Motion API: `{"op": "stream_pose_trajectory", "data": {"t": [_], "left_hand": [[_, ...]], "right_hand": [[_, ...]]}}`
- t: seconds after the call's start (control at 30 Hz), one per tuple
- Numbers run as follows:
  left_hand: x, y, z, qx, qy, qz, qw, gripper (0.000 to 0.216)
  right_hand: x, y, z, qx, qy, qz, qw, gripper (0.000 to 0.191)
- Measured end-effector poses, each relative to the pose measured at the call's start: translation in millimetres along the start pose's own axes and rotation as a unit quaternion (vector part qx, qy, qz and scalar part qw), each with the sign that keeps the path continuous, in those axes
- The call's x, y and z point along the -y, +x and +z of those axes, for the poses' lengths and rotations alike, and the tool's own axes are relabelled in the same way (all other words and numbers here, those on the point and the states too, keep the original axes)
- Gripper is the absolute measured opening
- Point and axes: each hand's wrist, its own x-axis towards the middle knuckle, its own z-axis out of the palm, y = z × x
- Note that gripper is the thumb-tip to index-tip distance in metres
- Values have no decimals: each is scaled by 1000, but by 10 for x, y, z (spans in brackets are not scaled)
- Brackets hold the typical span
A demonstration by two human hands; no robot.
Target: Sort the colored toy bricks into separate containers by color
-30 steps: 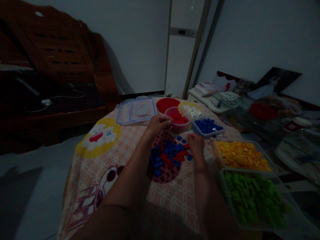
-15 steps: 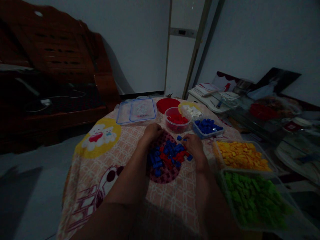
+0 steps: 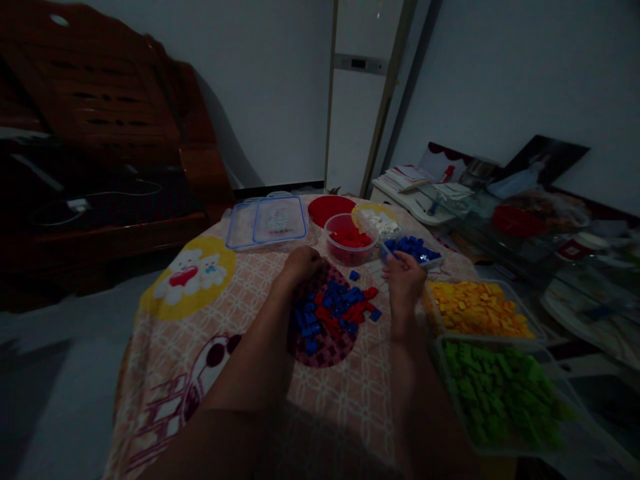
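A loose pile of blue and red toy bricks lies on a dark red patterned circle of the tablecloth. My left hand rests at the far left edge of this pile, its fingers curled; anything inside them is hidden. To the right, my right hand is raised at the near edge of the clear box of blue bricks. Its fingers pinch a small blue brick, partly covered by the fingertips. One single blue brick lies apart between the hands.
Behind the pile stand a round tub of red bricks, white bricks, a red lid and clear lids with blue rims. Boxes of yellow bricks and green bricks line the right side. A glass table stands beyond.
My right hand has moved right, from the pile's far right edge to the box of blue bricks, with a blue brick from beside the pile. My left hand has stayed put.
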Motion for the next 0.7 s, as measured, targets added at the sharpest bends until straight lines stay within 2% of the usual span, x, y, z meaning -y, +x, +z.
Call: {"op": "stream_pose_trajectory", "data": {"t": [0.1,0.17,0.33,0.4,0.5,0.6,0.7], "left_hand": [[-16,-4,-7,-4,-2,-4,1000,28],[-25,-5,-9,-3,0,-7,1000,28],[-18,3,8,-2,7,1,1000,29],[-9,6,16,-6,11,6,1000,30],[-1,6,19,-4,9,8,1000,30],[-1,0,14,-4,1,10,1000,29],[-2,-5,12,-5,2,14,1000,30]], "right_hand": [[-40,36,-8,-47,114,28,992,57],[-51,40,-6,-56,148,31,987,61],[-53,5,14,-20,99,32,994,51],[-57,-11,22,23,31,16,999,41],[-59,-43,49,111,-101,-66,986,30],[-62,-99,111,203,-192,-154,948,24],[-91,-164,180,285,-232,-218,904,21]]}}
